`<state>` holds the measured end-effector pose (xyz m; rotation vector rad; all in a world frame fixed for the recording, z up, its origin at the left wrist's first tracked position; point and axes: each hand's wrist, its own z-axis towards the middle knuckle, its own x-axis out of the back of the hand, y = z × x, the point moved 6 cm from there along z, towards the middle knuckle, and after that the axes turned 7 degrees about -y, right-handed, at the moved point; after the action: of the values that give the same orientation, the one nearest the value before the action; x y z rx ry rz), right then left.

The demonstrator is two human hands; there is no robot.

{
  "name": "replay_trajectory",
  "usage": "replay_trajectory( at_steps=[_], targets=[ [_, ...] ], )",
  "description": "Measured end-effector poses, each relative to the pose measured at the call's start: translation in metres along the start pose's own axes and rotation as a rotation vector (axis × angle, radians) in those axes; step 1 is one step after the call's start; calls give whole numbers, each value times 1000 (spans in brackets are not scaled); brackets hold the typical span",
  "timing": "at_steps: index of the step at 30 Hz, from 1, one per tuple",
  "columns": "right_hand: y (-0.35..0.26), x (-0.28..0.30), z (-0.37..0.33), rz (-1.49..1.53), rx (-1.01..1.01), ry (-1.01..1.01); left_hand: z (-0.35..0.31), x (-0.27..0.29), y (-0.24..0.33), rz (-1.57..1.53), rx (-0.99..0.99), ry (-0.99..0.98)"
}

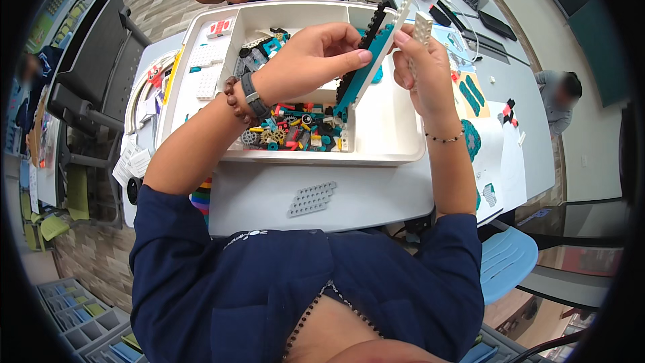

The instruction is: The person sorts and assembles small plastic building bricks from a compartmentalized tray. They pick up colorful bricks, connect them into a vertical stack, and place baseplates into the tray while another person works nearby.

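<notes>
We are holding a teal-and-black brick assembly (366, 60) up over the white parts tray (396, 151), left hand (316, 54) pinching its edge, right hand (423, 67) gripping a white studded plate (422, 29), which we judge needs aligning and pressing on.

Both forearms enter from the lower edge and rise toward the upper centre, sleeves pushed to the elbows. The left hand (312, 57) is raised, palm turned inward, with thumb and fingers extended to the right and pinched closed. The left wrist carries a bead bracelet and a dark band. The right hand (422, 67) is held upright just beside it, fingers curled and closed in a grip, back of the hand facing outward. The right wrist carries a thin bracelet.
</notes>
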<state>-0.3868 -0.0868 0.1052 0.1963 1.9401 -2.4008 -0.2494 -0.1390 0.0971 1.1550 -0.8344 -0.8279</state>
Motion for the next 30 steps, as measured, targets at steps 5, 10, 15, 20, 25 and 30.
replay_trajectory(
  at_steps=[5, 10, 15, 20, 25, 30],
  targets=[
    [4, -1, 0, -93, -41, -63, 0, 0, 3, 14, 1, 0],
    [2, -3, 4, -200, 12, -70, 3, 3, 4, 42, -13, 0],
    [4, -3, 4, -161, -4, -79, 2, 3, 4, 36, -10, 4],
    [5, -3, 4, -143, -15, -81, 3, 2, 4, 19, -12, -2],
    [9, 1, 5, -149, -19, -112, 3, 2, 4, -2, -5, -2],
    [-3, 6, 7, -42, 50, -31, 3, 2, 0, 3, 14, -3]
  ],
)
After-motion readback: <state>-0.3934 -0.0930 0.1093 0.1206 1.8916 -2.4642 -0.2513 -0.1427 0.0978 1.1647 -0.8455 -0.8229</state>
